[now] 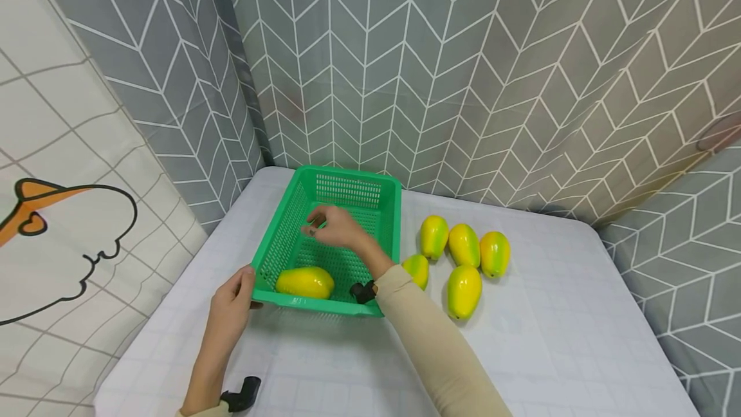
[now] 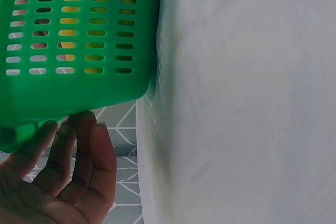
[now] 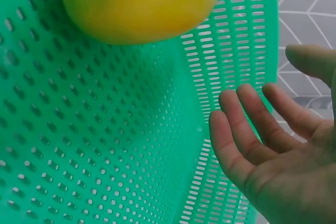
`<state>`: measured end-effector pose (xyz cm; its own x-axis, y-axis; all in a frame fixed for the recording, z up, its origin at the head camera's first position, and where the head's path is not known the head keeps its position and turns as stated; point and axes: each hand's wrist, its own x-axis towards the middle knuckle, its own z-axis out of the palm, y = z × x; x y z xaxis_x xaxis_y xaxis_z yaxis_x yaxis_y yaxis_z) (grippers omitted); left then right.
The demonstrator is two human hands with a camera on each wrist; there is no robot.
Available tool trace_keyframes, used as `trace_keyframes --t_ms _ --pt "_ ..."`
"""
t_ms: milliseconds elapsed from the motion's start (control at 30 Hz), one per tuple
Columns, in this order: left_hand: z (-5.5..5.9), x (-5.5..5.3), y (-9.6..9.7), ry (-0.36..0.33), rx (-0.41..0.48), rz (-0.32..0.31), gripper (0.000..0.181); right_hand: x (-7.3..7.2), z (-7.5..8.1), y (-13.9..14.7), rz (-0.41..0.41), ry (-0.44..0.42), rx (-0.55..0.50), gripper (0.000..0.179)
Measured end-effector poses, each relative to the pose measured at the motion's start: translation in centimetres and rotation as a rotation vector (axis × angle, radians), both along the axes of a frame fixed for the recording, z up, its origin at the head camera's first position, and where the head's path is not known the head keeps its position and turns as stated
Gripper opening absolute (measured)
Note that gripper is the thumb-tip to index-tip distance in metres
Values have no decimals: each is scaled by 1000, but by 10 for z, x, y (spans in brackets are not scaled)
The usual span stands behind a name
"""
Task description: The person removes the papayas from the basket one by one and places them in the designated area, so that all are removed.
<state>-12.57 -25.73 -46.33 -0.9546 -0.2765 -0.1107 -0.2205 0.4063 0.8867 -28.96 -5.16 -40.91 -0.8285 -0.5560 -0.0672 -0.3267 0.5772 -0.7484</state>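
A green plastic basket [image 1: 289,301] with slotted walls stands on the table, one yellow papaya [image 1: 305,282] lying inside by its near wall. At the near left corner, my left hand [image 1: 230,304] grips the rim, thumb on top and fingers beneath; in the left wrist view those fingers [image 2: 97,161] touch the basket's edge. My right hand [image 1: 336,227] is over the inside of the basket, fingers loosely bent and holding nothing. The right wrist view shows that hand [image 3: 283,156] apart from the papaya [image 3: 142,6].
Several yellow-green papayas [image 1: 464,291] lie on the white-covered table [image 1: 550,340] to the basket's right, one [image 1: 417,270] close beside its wall and partly behind the right sleeve. A grey patterned curtain [image 1: 370,69] hangs behind the table.
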Motion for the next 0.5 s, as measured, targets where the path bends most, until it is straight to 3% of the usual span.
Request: trace_keyframes --t_ms 300,500 --pt "2 0 3 5 -14 10 64 0 -7 -12 116 -12 100 43" --pt "2 1 2 -4 -9 3 66 -3 -10 -17 242 -32 167 41"
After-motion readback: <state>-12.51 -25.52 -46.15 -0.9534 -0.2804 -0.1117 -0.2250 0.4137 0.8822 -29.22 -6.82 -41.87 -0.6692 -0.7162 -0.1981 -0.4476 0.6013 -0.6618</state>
